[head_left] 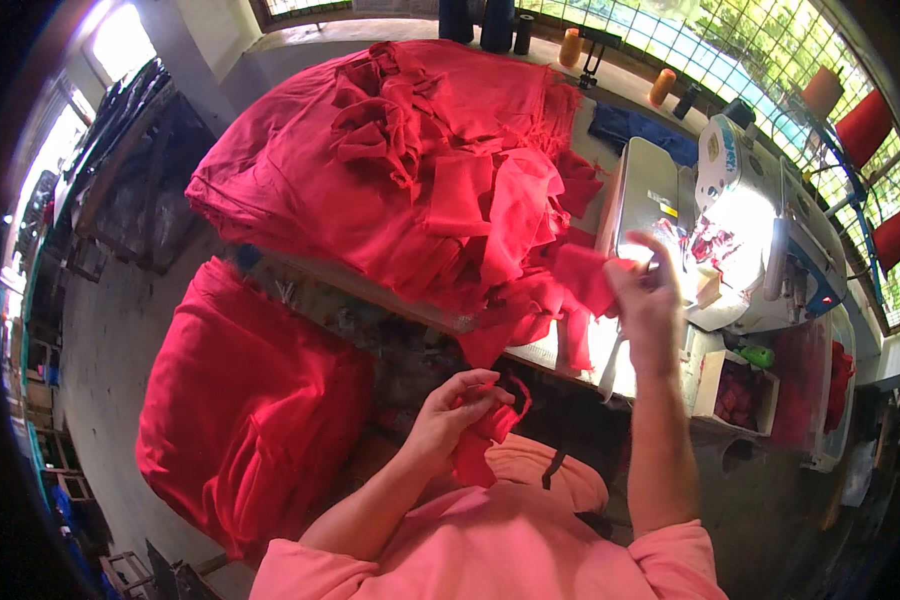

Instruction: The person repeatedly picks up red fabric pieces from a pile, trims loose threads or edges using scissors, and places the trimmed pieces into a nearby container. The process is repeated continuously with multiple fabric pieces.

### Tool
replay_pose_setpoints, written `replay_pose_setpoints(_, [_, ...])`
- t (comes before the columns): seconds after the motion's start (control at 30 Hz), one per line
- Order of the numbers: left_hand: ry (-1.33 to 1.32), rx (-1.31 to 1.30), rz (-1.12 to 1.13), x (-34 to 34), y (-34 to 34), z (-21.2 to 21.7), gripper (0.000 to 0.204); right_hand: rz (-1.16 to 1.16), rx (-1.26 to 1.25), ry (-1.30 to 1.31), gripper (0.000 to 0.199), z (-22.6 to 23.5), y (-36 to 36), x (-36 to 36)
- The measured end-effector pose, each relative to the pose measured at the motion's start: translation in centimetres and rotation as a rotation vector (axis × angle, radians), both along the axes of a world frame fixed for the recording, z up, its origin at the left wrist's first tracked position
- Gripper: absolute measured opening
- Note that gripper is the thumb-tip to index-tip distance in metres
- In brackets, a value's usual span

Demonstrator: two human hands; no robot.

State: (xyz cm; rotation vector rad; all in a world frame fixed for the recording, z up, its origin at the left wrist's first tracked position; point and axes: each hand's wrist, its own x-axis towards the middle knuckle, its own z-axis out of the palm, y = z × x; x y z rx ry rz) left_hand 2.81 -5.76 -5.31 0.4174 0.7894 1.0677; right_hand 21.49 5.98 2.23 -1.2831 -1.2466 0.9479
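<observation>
Left hand (pixel 457 405) pinching crumpled red cloth strip (pixel 485 430); right hand (pixel 646 295) gripping limp red fabric piece (pixel 582 275).

A small strip of red cloth (pixel 482 432) is in the left hand (pixel 453 408), low in front of the body. It is crumpled and folded, and its lower end hangs down over the pink shirt. A second red cloth piece (pixel 582 277) is at the fingers of the right hand (pixel 645 300), raised above the table edge. It looks flat and roughly square, and seems to join the red pieces hanging below, but I cannot tell surely.
</observation>
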Motion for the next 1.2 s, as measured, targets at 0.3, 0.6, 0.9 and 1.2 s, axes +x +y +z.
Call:
replay_pose_setpoints(0.3, [-0.04, 0.232, -0.124, 3.3, 1.7, 2.1, 0.05, -0.118, -0.273, 0.032, 0.013, 3.6, -9.5, 0.8])
replay_pose_setpoints(0.6, [0.219, -0.036, -0.246, 2.6, 0.4, 1.5, 0.02, 0.553, -0.564, -0.195, 0.032, 0.2, -9.1, 3.8])
replay_pose_setpoints(0.9, [0.223, -0.035, -0.337, 1.6, 0.1, 1.9, 0.023, 0.992, -0.629, -0.343, 0.032, -1.8, -2.4, -1.3])
replay_pose_setpoints(1.2, [0.169, -0.087, -0.378, 1.3, -0.2, 1.6, 0.028, 0.412, -0.076, -0.542, 0.032, -1.4, -0.9, -3.5])
